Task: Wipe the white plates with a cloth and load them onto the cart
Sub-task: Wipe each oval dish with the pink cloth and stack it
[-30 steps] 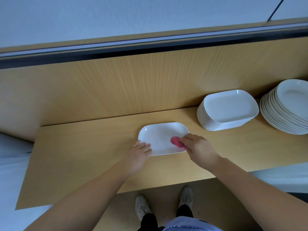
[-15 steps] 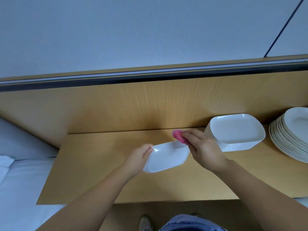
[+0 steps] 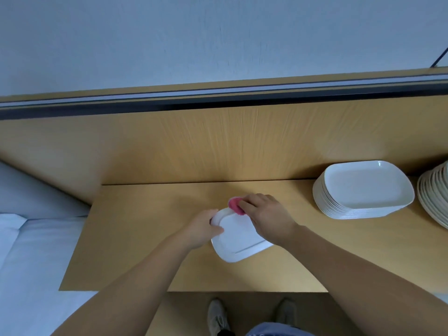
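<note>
A white rectangular plate (image 3: 238,241) is held tilted above the wooden table (image 3: 135,238), its underside toward me. My left hand (image 3: 202,229) grips the plate's left edge. My right hand (image 3: 269,218) presses a pink cloth (image 3: 234,205) against the plate's upper rim. A stack of the same white rectangular plates (image 3: 363,190) stands at the right of the table. No cart is in view.
A stack of round off-white plates (image 3: 436,197) sits at the far right edge, partly cut off. A wooden back panel (image 3: 218,141) rises behind the table. A white surface (image 3: 29,251) lies to the left. My shoes (image 3: 218,316) show below the table's front edge.
The plate lay flat on the table a second ago; my left hand has lifted and turned it over. My right hand with the cloth moved to its upper rim.
</note>
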### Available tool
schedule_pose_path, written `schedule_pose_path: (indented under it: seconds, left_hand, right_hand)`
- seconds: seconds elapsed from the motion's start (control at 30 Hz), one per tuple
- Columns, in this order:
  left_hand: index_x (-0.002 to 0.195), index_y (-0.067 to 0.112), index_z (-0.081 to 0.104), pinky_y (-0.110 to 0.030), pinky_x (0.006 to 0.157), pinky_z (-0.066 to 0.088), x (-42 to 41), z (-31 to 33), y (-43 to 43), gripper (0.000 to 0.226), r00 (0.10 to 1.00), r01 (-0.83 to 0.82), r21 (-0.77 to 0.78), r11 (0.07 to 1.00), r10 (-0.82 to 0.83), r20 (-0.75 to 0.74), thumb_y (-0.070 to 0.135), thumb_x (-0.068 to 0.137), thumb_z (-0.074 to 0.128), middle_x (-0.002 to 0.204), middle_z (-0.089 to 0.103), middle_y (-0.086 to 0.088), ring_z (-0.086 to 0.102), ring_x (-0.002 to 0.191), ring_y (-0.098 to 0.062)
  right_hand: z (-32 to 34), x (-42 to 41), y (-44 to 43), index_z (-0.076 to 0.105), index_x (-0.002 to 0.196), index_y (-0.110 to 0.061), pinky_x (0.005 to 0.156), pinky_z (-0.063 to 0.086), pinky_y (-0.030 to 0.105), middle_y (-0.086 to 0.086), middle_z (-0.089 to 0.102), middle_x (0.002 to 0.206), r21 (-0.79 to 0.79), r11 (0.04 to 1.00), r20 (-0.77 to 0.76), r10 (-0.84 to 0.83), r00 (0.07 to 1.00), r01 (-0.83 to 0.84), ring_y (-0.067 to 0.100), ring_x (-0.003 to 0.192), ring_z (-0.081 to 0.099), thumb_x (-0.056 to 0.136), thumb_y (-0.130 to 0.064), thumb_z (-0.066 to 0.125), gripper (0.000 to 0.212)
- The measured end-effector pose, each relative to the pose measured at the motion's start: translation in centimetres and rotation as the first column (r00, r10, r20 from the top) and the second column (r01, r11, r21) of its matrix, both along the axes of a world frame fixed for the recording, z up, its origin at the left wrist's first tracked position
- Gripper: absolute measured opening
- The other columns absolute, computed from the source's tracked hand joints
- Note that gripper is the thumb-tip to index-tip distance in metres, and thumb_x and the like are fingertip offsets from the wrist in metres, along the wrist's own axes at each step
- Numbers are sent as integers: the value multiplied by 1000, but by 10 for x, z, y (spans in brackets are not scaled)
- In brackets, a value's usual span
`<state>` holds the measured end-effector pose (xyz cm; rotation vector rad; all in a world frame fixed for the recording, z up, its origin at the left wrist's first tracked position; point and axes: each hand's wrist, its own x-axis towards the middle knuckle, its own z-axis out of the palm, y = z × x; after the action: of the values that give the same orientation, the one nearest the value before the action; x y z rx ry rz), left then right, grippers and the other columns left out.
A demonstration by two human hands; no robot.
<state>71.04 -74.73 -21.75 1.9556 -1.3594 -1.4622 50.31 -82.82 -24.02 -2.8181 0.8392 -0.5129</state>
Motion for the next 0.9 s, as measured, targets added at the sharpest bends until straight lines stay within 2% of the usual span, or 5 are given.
schedule_pose_path:
  seconds: [0.13, 0.23, 0.57, 0.7, 0.9]
  left_hand:
    - [89, 9, 62, -27, 62, 39, -2, -9, -3, 10, 996, -66, -24, 998, 67, 63, 10, 79, 64, 76, 60, -4, 50, 68, -14]
    - [76, 14, 59, -26, 59, 39, -5, -11, -5, 10, 991, -87, -27, 996, 89, 98, 7, 78, 65, 71, 59, 0, 49, 65, -12]
    - [96, 17, 68, -31, 71, 51, -8, -11, -8, 22, 985, -153, -20, 988, 154, 77, 5, 78, 64, 92, 70, -2, 63, 82, -17]
    - [137, 31, 51, -20, 88, 47, -6, -11, -3, 54, 999, 2, -7, 1000, -2, -36, 11, 88, 61, 122, 61, 6, 57, 108, -12]
    - [146, 38, 37, -34, 106, 41, 2, -18, 4, 92, 979, 191, 54, 980, -194, 66, 23, 67, 83, 128, 44, 5, 44, 122, -15]
  right_hand:
    - [-19, 30, 12, 50, 135, -16, 105, 37, 56, 4, 56, 126, 79, 995, -204, 82, 976, -68, 31, 120, 51, 70, -4, 67, 68]
    - [-28, 30, 10, 41, 146, -17, 114, 25, 55, 1, 50, 141, 121, 988, -267, 125, 955, -96, 27, 131, 44, 74, -7, 66, 77]
    - [-50, -29, -25, 39, 147, -16, 113, 32, 47, 1, 43, 148, 363, 916, -143, -128, 981, 173, 27, 136, 38, 98, -16, 37, 49]
    - [-53, -35, -18, 42, 146, -20, 108, 34, 34, -4, 43, 147, 414, 881, -114, -202, 973, 231, 21, 133, 41, 101, -10, 41, 46]
    - [-44, -29, -30, 42, 145, -30, 96, 24, 14, -13, 44, 144, 525, 818, -176, -165, 970, 234, 11, 122, 42, 104, -13, 35, 45]
